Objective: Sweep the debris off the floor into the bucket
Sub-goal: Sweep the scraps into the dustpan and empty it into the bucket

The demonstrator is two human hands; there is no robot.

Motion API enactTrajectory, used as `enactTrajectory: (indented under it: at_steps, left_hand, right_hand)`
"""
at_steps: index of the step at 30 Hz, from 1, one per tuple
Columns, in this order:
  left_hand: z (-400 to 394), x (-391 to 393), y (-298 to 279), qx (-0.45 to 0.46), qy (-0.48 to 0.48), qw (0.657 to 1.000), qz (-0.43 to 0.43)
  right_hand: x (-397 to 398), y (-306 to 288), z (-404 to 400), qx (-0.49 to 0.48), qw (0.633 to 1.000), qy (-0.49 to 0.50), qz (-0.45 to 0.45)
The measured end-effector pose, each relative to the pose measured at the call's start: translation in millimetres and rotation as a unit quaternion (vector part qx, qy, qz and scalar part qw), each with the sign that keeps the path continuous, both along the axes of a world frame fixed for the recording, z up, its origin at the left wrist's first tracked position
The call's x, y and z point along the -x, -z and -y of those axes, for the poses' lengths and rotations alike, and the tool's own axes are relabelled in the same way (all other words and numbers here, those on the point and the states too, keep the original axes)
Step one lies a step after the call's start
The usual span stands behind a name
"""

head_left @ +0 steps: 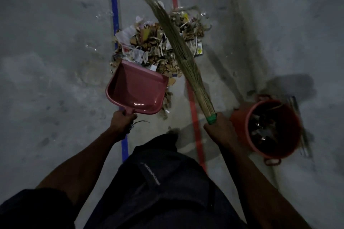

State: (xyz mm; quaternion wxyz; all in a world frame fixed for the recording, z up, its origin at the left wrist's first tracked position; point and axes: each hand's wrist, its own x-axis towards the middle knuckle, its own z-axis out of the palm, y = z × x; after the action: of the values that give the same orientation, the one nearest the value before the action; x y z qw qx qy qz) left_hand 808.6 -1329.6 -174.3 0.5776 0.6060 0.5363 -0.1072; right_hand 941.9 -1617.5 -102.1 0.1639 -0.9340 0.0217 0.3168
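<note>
One dustpan, one broom, one bucket.
Left hand (122,118) grips the glossy pink dustpan (136,87); right hand (218,127) grips the stiff-bristled broom (179,48) over papery debris (149,46); round orange bucket (270,128) beside it, seemingly part-filled.

Dustpan (136,89) left of broom (178,50), debris (149,42) ahead, bucket (273,128) right.

Blue tape line (115,15): we see it running up the concrete beyond the left hand.
Red tape outline (192,106): we find it passing just left of the right hand.
</note>
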Motion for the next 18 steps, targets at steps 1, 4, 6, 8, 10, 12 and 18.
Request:
enactTrajectory:
  at_steps: [1,4,6,8,10,12,18]
  left_hand:
    - [3.7,-8.4,-1.4,0.000,-0.010,1.000,-0.001]
    - [13.6,-28.8,-2.1,0.006,-0.053,0.999,-0.006]
    - [20.9,-36.6,0.4,0.007,-0.078,0.997,-0.012]
    - [30.4,-40.5,2.6,0.003,-0.100,0.995,-0.027]
    - [41.7,-42.6,4.6,-0.002,-0.121,0.992,-0.043]
    - [55.6,-48.1,7.9,0.003,-0.151,0.987,-0.050]
    - [108.5,-75.4,24.3,-0.006,-0.253,0.963,-0.088]
  right_hand:
    - [-16.8,-2.7,0.3,-0.003,1.000,-0.011,0.003]
    - [-67.8,-5.1,-6.5,-0.014,0.998,-0.060,0.002]
    - [-98.6,-4.1,-14.1,-0.006,0.996,-0.084,-0.006]
    - [-127.0,-2.0,-22.4,0.003,0.993,-0.121,-0.013]
    - [-152.3,1.0,-32.8,0.009,0.987,-0.160,-0.017]
    - [-177.8,7.0,-44.2,0.008,0.979,-0.201,-0.027]
    - [-245.8,38.0,-73.3,0.002,0.943,-0.317,-0.098]
